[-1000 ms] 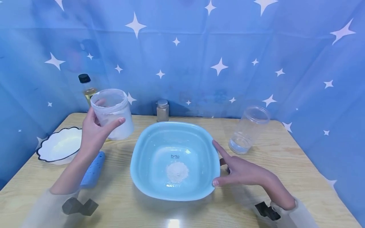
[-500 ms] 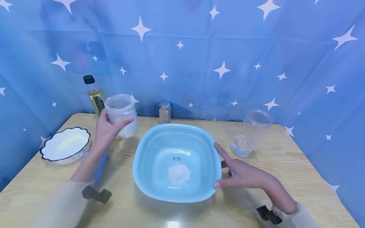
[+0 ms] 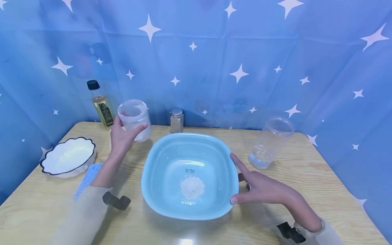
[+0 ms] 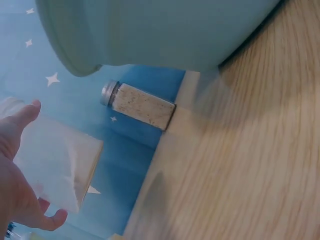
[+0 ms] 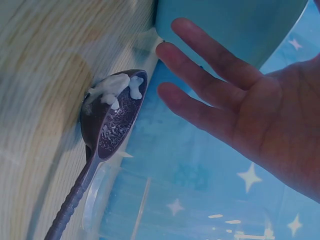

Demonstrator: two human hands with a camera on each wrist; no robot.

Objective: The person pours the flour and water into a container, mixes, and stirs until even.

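Observation:
In the head view my left hand (image 3: 121, 136) grips a translucent plastic jar (image 3: 136, 119) with white residue round its mouth. The left wrist view shows the jar (image 4: 60, 160) lifted off the table, thumb and fingers around it. My right hand (image 3: 263, 186) rests at the right side of a light blue basin (image 3: 153, 183), thumb and index fingertip touching its rim. White powder (image 3: 192, 188) lies heaped on the basin's floor. Straight fingers of the right hand (image 5: 250, 105) show in the right wrist view. Near them lies a dark spoon (image 5: 117, 132) bearing white paste-like clumps.
A clear plastic container (image 3: 267, 144) with some clear liquid stands right of the basin. Behind it are a small capped jar (image 3: 177, 121) and an oil bottle (image 3: 102, 107). A white scalloped dish (image 3: 69, 156) and a speckled blue thing (image 3: 88, 178) lie at left.
My left hand has carried the jar rightward and slightly lower, uncovering more of the oil bottle. The right hand stays at the basin's rim.

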